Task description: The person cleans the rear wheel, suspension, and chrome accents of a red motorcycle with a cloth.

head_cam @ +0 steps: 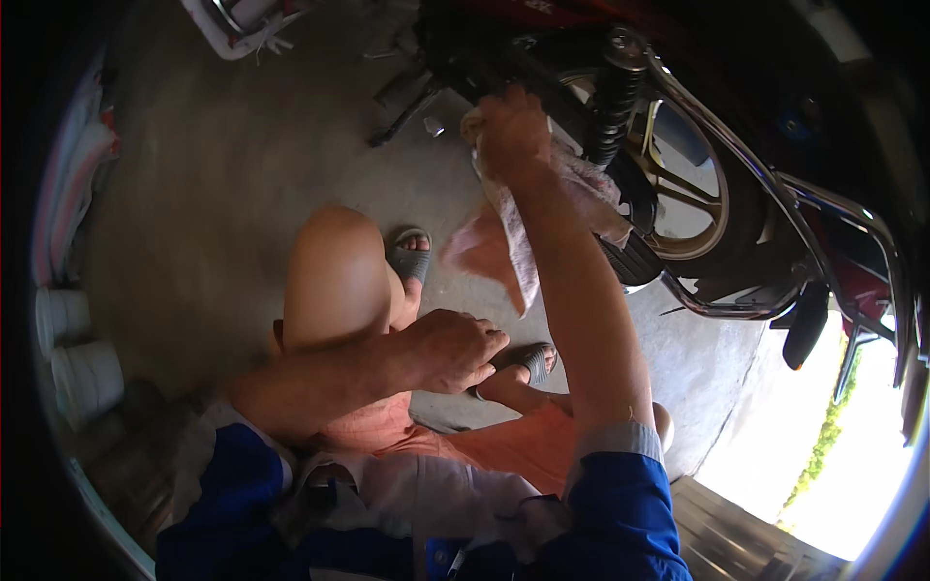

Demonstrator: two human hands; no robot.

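Observation:
My right hand (514,134) grips a pinkish towel (487,243) that hangs loosely below it, beside the rear part of a motorcycle (508,65). Part of the cloth drapes to the right, toward the black shock absorber spring (614,116) and the footrest (631,258). What the knuckles press against is hidden by the hand and cloth. My left hand (454,350) hovers over my lap, forearm across my bent knee. Its fingers are curled in, and nothing shows in them.
The gold-coloured rear wheel (716,203) and chrome guard bar (734,311) stand at right. A kickstand (407,116) reaches to the concrete floor (196,181). White buckets (87,378) sit at far left. A white-rimmed object (236,25) lies at the top. Bright daylight enters lower right.

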